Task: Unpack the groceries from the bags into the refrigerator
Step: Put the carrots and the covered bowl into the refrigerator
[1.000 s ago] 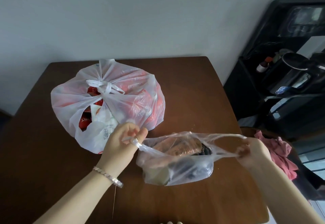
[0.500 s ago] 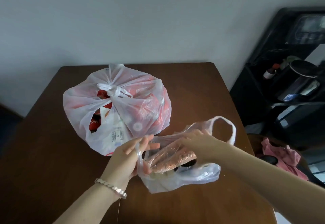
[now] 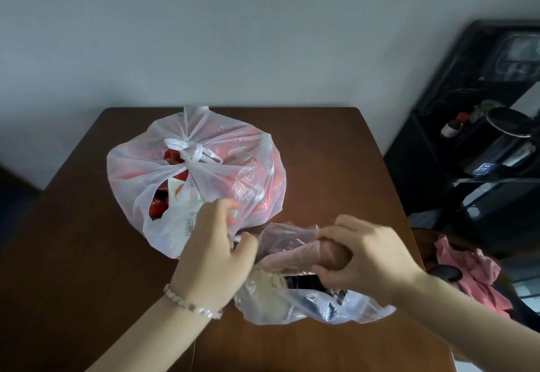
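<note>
Left hand [image 3: 213,251] pinches the clear bag's [image 3: 306,308] rim, lower centre; right hand [image 3: 371,257] grips a wrapped roll [image 3: 292,254] above it.

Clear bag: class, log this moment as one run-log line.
right hand: grips wrapped item | left hand: holds clear bag handle | tied bag: knotted

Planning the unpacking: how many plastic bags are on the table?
2. A knotted white bag sits at the table's far side; an opened clear bag lies nearer the camera. Others may be out of frame.
</note>
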A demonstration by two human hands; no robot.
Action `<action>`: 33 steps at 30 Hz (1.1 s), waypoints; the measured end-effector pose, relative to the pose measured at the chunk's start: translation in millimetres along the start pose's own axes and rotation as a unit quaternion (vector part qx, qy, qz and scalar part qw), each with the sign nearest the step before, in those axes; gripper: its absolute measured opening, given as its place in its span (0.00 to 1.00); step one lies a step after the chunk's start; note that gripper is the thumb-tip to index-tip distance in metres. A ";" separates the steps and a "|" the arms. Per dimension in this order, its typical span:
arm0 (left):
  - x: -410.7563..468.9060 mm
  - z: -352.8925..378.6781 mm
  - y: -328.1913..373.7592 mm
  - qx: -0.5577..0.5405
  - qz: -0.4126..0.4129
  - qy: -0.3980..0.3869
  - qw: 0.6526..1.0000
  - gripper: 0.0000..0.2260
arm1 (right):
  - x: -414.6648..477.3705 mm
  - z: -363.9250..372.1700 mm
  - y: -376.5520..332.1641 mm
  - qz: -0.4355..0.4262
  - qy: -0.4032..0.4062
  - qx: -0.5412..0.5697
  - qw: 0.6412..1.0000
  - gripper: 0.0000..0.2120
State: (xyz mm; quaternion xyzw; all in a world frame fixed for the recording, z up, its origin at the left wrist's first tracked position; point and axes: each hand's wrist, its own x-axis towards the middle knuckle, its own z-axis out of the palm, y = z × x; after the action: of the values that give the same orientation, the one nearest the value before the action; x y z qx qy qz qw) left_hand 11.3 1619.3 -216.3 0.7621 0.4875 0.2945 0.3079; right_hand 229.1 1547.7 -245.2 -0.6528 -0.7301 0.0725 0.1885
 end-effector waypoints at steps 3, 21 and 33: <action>2.2 7.6 6.6 0.049 0.149 -0.092 0.983 0.25 | 7.6 -39.0 -10.4 0.047 0.042 0.100 0.993 0.17; 10.4 30.3 -9.6 -0.146 -0.249 0.039 0.957 0.11 | -7.2 84.1 -19.6 0.211 -0.199 0.060 0.955 0.14; 25.7 22.3 -6.4 -0.171 -0.283 0.065 0.941 0.13 | 0.6 136.0 -39.5 0.231 -0.289 0.026 0.929 0.33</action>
State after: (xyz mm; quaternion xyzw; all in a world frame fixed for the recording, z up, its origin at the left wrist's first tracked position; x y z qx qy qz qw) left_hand 33.4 1641.1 -231.5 0.5077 0.6441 0.3228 0.4723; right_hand 142.3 1561.9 -356.1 -0.7492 -0.5796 0.3186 -0.0359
